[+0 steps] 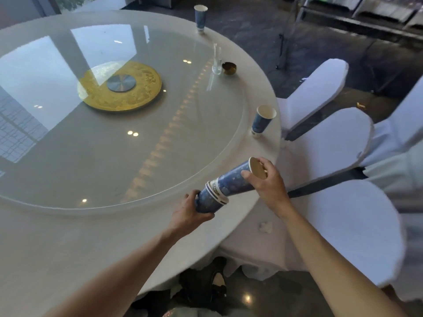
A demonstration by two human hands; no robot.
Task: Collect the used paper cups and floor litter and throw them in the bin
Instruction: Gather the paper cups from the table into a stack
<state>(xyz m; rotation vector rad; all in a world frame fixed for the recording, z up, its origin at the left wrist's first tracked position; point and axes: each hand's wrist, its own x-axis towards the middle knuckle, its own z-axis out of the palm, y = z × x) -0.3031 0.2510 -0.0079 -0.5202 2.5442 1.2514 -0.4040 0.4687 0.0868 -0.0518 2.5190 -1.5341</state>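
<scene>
My left hand [191, 210] grips the base of a short stack of blue paper cups [209, 199] held on its side over the table's near edge. A further blue cup [234, 179] sits partly pushed into that stack, and my right hand [269, 179] holds it at its open rim. One blue paper cup [262, 121] stands upright on the table's right edge. Another blue cup [200, 18] stands at the far edge. A crumpled white paper scrap [266, 226] lies on the tablecloth drape beside the nearest chair.
The round white table [57, 236] carries a glass turntable [160, 124] with a gold centre disc. A small glass vase [217, 62] and a gold ashtray [229, 67] stand near the right rim. White-covered chairs [343, 225] crowd the right side. A small orange scrap [361, 105] lies on the dark floor.
</scene>
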